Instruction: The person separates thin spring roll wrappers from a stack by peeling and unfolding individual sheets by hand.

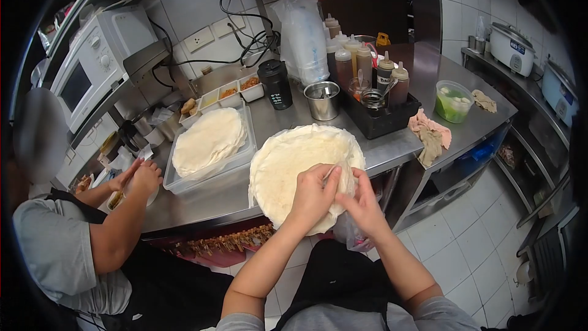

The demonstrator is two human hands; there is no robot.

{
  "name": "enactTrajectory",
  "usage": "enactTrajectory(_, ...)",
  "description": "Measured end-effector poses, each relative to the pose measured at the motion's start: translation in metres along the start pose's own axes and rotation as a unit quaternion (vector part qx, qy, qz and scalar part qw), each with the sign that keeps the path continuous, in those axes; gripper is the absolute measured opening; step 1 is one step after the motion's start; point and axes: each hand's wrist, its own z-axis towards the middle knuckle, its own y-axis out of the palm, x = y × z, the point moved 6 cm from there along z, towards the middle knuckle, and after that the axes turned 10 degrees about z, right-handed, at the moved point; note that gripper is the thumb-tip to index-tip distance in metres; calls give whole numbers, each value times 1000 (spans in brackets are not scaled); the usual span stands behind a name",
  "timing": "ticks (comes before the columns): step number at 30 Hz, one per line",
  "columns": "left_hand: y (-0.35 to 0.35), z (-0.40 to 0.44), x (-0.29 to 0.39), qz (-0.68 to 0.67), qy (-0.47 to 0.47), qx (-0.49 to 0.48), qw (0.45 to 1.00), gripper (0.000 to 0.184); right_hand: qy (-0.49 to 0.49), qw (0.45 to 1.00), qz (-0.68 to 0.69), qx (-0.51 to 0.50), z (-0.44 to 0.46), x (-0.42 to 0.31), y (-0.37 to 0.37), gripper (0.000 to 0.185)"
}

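In front of me a stack of thin, pale round dough sheets [285,165] lies at the counter's front edge, partly overhanging it. My left hand [315,193] is over the right part of the stack, thumb and fingers pinched at a lifted sheet edge. Close beside it, my right hand [364,205] has its fingers closed on the same edge at the stack's right side. The fingertips partly hide the edge. A crumpled clear plastic bag [350,233] hangs below my right hand. Another stack of dough sheets [209,141] lies in a clear plastic tub [174,178] to the left.
A co-worker's hands [138,178] handle something at the far left. Behind the stack stand a black cup [275,84], a steel pot [322,100] and a black caddy [383,116] of squeeze bottles. Cloths [430,135] and a green-filled tub [453,102] are on the right counter.
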Motion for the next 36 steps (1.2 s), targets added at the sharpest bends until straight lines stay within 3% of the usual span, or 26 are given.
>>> enactTrajectory(1,0,-2,1,-5,0,-2,1000,16,39,998,52,10,3,-3,-1,50)
enactTrajectory(5,0,-11,13,16,73,45,996,16,34,998,-32,34,20,-3,-15,38)
enactTrajectory(8,-13,-9,1,12,-43,46,998,18,-21,999,23,34,18,-2,-18,39)
enactTrajectory(9,-22,-7,-2,63,29,114,991,22,-19,998,32,43,17,1,-20,40)
enactTrajectory(11,-30,-7,-11,57,-5,129,990,23,-16,997,49,57,14,5,-25,43)
enactTrajectory(14,-30,-13,-29,29,-63,106,992,22,8,992,97,78,11,8,-27,45)
enactTrajectory(15,-24,-14,-39,14,-68,94,993,22,79,989,112,58,8,5,-25,47)
enactTrajectory(16,-24,-12,-45,3,-69,89,994,22,91,986,140,29,9,-2,-19,45)
enactTrajectory(18,-22,-5,-29,-47,11,105,993,24,116,987,112,-19,10,-5,-14,43)
enactTrajectory(19,-25,-2,-17,12,44,142,989,25,118,991,54,-28,8,-5,-12,41)
enactTrajectory(21,-33,8,-7,57,35,120,991,29,103,993,2,-60,4,-7,-2,40)
enactTrajectory(23,-30,16,-10,22,-46,-8,999,32,77,995,6,-55,2,-12,2,42)
enactTrajectory(27,-29,11,11,1,2,-32,999,29,32,995,93,-21,16,-25,-12,53)
enactTrajectory(30,-17,2,21,-18,24,-71,997,27,33,999,29,-7,19,-38,1,49)
enactTrajectory(31,-19,0,25,-39,40,-48,997,27,27,999,-16,-7,19,-39,5,44)
enactTrajectory(36,-47,4,-2,6,-1,57,998,26,22,996,74,38,20,-20,-18,41)
